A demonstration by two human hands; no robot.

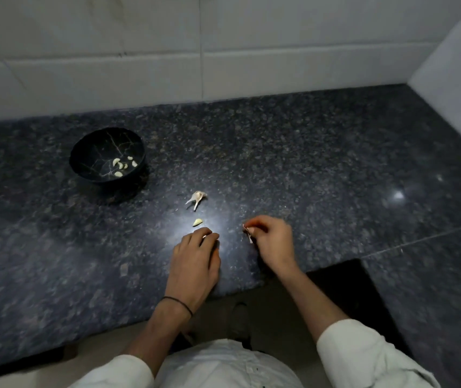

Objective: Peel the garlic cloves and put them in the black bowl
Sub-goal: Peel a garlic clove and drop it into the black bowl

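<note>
The black bowl (83,152) stands at the left of the dark granite counter and holds several peeled garlic cloves (120,164). One peeled clove (197,222) lies on the counter just beyond my left hand (195,261). That hand rests on the counter with its fingers curled down; something small may sit under its fingertips, but it is hidden. My right hand (272,239) pinches a thin strip of garlic skin (248,233) between thumb and fingers. A garlic stem with papery skin (197,198) lies further back.
The granite counter (321,163) meets a white tiled wall (223,51) at the back and right. Its front edge steps back at the right, near a lower granite slab (433,289). The floor and a shoe show below.
</note>
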